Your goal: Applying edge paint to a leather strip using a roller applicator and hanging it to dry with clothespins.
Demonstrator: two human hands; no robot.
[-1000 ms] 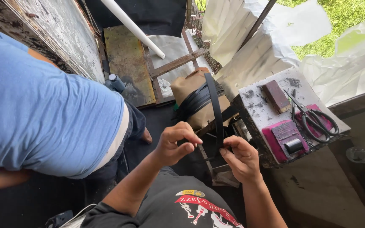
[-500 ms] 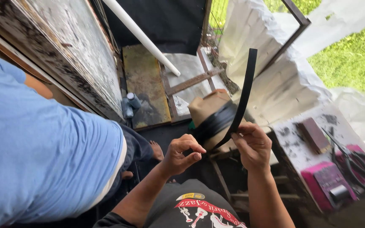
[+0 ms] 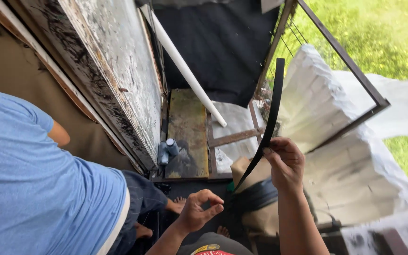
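My right hand (image 3: 285, 163) is raised and pinches a long black rubber strip (image 3: 271, 112) that stands up from my fingers and also runs down toward a tan bundle (image 3: 246, 171) wrapped with black bands (image 3: 257, 198). Lower down, my left hand (image 3: 198, 210) hovers with its fingers loosely curled and nothing in them, just left of the bundle. Part of the strip's lower end is hidden behind the bundle.
A person in a blue shirt (image 3: 34, 189) crouches at the left, bare feet (image 3: 175, 206) near my left hand. A weathered white panel (image 3: 114, 71), a white pipe (image 3: 185, 71), a rusty metal frame (image 3: 234, 138), a small bottle (image 3: 172, 147) and white sheeting (image 3: 341, 156) surround the spot.
My right hand lifted the black strip higher and the left hand let go of it. The view swung left, so the small table with scissors left the picture.
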